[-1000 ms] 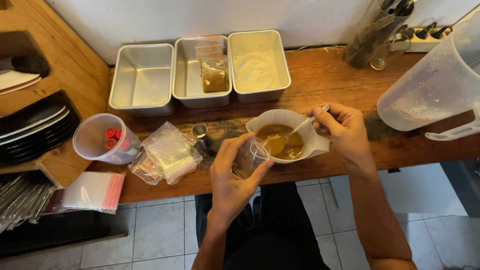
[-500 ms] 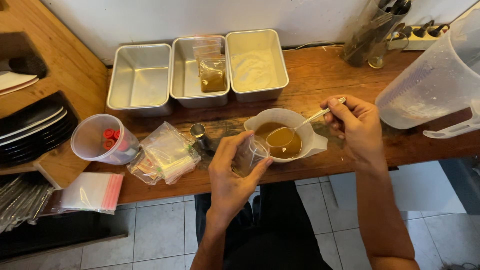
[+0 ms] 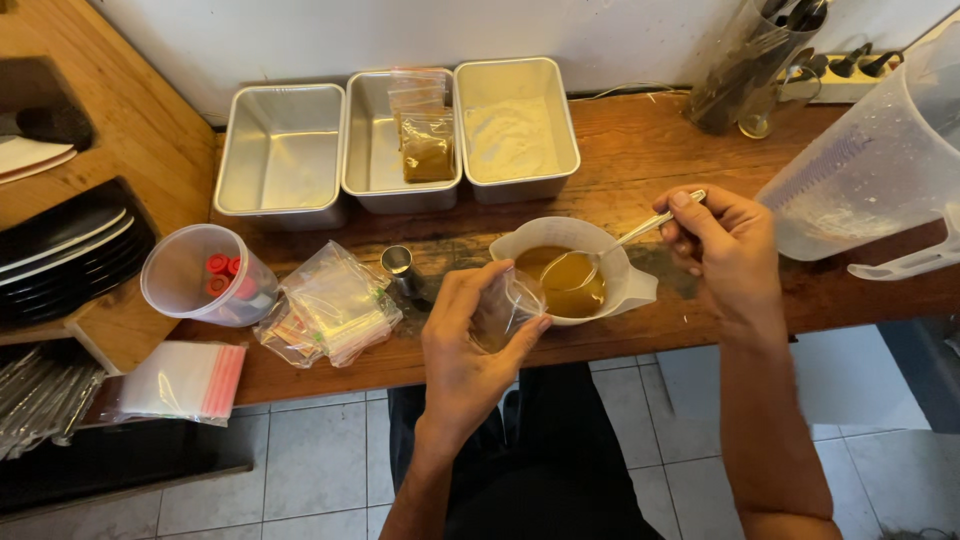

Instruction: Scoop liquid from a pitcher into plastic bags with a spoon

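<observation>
My left hand (image 3: 470,345) grips a small clear bag (image 3: 508,308) at the near rim of the white bowl (image 3: 620,290) of brown sauce on the desk (image 3: 640,160), while my right hand (image 3: 725,250) pinches a spoon (image 3: 610,250) dipped into it.

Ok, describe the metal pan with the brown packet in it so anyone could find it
Look along the back of the wooden counter, where three metal pans sit in a row by the wall. It is the middle pan, the only one holding small plastic bags, one filled with brown powder.
</observation>
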